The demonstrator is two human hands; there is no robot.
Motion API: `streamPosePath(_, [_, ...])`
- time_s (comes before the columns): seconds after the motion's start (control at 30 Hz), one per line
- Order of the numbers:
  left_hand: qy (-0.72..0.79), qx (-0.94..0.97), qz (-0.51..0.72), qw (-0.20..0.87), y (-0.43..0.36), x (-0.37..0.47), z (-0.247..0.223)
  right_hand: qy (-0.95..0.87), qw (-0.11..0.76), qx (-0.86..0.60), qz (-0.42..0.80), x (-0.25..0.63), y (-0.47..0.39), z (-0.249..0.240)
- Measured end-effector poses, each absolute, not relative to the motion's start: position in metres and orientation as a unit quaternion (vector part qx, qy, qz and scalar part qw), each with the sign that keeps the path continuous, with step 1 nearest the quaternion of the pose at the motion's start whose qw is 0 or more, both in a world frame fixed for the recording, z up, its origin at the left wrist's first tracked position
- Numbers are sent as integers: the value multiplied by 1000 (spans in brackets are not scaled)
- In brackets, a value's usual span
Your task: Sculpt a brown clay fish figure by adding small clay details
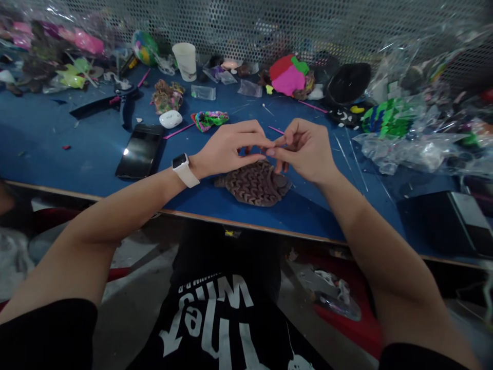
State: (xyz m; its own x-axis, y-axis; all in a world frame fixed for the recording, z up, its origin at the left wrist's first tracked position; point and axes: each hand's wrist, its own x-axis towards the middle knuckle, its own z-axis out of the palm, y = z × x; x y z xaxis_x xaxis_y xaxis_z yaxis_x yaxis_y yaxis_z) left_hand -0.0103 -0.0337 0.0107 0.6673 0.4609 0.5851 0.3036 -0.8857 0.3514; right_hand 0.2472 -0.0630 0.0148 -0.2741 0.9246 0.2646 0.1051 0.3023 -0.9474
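A brown fish-shaped clay piece (254, 186) with rows of scale-like marks lies on the blue table (185, 199) near its front edge. Just above its upper side, my left hand (231, 146), with a white-strapped watch on the wrist, reaches in with thumb and fingers brought close. My right hand (308, 149) meets it there, thumb and forefinger pinched together and touching the left fingertips. Whatever lies between the fingertips is too small to make out. The other fingers of my right hand are curled.
Left of my hands lie a black phone (140, 151), a white case (170, 119) and scissors (125, 97). A paper cup (185, 61) and colourful clay pieces line the back. Plastic bags (408, 149) and a black box (447, 221) are at the right.
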Motion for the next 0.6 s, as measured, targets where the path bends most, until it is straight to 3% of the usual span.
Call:
streamPosePath(0.27, [189,893,399,94,-31,-11,12,-663,446,-383,463,247,-68,22])
streamPosePath(0.6, [221,897,374,81,-35,-10,15,-664,459,-370,460,244,-67,23])
